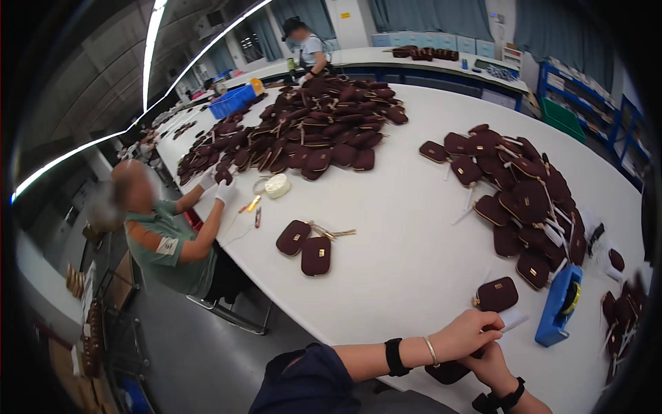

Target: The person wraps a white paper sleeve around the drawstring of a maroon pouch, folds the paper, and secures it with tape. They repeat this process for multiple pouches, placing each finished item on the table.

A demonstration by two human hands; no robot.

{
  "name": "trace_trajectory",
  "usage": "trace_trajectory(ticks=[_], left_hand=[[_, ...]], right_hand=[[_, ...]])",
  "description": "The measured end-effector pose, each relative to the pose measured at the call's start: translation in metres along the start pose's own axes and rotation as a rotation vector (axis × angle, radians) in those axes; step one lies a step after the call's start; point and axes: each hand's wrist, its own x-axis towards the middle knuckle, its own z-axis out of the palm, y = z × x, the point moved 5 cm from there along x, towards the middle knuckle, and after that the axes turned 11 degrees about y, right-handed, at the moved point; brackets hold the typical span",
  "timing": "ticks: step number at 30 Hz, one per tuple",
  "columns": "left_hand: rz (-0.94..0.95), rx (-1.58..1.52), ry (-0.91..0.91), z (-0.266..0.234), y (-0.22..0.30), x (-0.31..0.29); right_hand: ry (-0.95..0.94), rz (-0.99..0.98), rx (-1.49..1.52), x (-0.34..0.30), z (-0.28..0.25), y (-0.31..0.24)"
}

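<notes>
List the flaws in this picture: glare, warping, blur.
In the head view, the ceiling light strip glares to plain white; in the same view, the table's far edge bows and the corners fall black; also there, the seated co-worker's head is blurred, and the dark pouch by the left hand shows little detail.

The desk (pixel 393 241) has a wide bare path up the middle where the hands (pixel 470 336) could go. One dark red pouch (pixel 497 295) sits just ahead of the hands. A blue tape holder (pixel 553 316) and a big heap (pixel 532 201) block the right side. Two pouches (pixel 316 257) lie farther left, with a bigger heap (pixel 317 131) beyond.
</notes>
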Motion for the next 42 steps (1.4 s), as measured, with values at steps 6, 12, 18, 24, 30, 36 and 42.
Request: trace_trajectory(ticks=[6, 12, 18, 24, 30, 36, 42], left_hand=[[0.047, 0.197, 0.231, -0.079, -0.053, -0.012], [0.016, 0.747, 0.794, -0.254, -0.123, -0.052], [-0.374, 1.418, 0.971, -0.359, -0.123, -0.07], [-0.269, 1.655, 0.772, -0.35, -0.154, -0.081], [-0.283, 1.317, 0.454, -0.279, -0.122, -0.071], [-0.094, 0.802, 0.241, -0.174, -0.11, -0.062], [0.002, 0.857, 0.225, -0.119, -0.1, -0.048]], right_hand=[[0.086, 0.368, 0.432, 0.034, -0.031, 0.005], [0.283, -0.029, 0.772, 0.176, -0.113, -0.095], [0.42, 0.01, 0.403, 0.161, -0.11, -0.075], [0.535, 0.238, 0.413, 0.108, -0.114, -0.029], [0.619, 0.176, 0.075, 0.058, -0.132, 0.017], [0.363, -0.188, -0.858, 0.022, -0.101, 0.031], [0.206, -0.473, -1.194, 0.002, -0.066, 0.065]])
